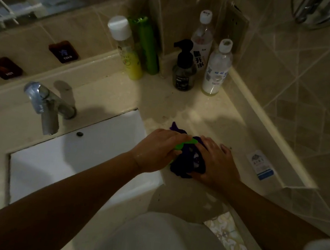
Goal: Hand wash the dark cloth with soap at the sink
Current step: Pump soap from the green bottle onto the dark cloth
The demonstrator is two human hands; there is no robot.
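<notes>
Cloth [184, 164] bunched on the wet surface [192, 107], right of the sink [86, 157].
Left hand [157, 148] grips a green bar [184, 144], likely soap, against it; right hand [215, 161] lies flat, pinning it. Soft, sodden, probably slippery: best gathered by its folds.

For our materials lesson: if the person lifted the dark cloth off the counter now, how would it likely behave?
The dark cloth lies bunched in folds under the right hand, so it would probably hang floppy. The counter around it looks wet, so it may be heavy for its size and drip. The left hand holds a green soap bar against it, so it could feel slippery.
</notes>
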